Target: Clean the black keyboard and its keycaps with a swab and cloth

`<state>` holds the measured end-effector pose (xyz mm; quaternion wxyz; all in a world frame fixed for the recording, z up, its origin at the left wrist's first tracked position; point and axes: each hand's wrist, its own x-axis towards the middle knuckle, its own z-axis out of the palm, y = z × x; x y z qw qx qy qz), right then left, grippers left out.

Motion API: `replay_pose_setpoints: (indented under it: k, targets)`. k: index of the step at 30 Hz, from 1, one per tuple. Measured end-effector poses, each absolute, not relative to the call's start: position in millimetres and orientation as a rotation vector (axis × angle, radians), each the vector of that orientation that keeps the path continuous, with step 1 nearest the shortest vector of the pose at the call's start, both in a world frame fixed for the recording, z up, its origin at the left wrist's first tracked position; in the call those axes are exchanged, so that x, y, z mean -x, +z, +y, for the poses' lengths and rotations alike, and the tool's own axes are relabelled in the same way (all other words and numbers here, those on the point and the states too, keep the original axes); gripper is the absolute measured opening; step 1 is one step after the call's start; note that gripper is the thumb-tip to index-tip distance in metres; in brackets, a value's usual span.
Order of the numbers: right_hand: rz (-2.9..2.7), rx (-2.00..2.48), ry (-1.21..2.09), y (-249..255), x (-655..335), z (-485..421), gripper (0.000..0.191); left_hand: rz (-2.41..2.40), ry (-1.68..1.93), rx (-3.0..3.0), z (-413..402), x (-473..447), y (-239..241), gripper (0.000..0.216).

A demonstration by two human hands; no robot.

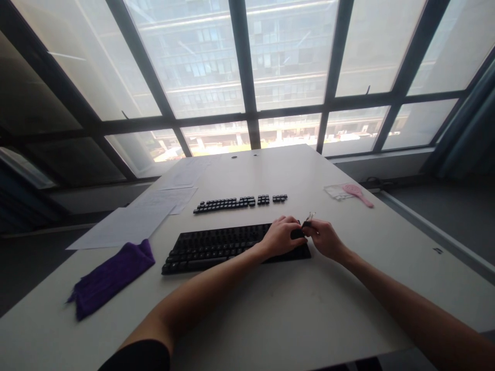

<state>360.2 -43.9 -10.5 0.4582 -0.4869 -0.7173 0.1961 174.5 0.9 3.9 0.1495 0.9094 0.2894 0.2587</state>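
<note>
A black keyboard lies on the white table; its near rows carry keycaps, while the far part looks bare of them. Over its right end, my left hand is closed, fingers curled at the far edge and thumb toward the right. Close beside it, at the upper right corner, my right hand pinches a small keycap puller with thin wire loops pointing up. Whether a keycap sits in the puller is hidden. Behind the keyboard, loose black keycaps stand in rows, grouped in several blocks.
A purple cloth lies left of the keyboard, with white paper sheets behind it. At the right, a pink hairbrush rests partly on a clear plastic bag. Large windows rise beyond the white table.
</note>
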Motion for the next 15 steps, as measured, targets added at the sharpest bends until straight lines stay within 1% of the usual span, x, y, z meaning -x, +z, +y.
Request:
replay_pose_setpoints:
  k: [4,15]
  targets:
    - [-1.678,1.236,0.512,-17.3,-359.1,-42.1,0.019,0.902,0.748,-2.568,5.3,-177.8,-0.2,0.031]
    - [-1.577,1.269,0.547,-21.7,-361.2,-41.2,0.021,0.862,0.791,-2.566,9.1,-180.2,-4.9,0.029]
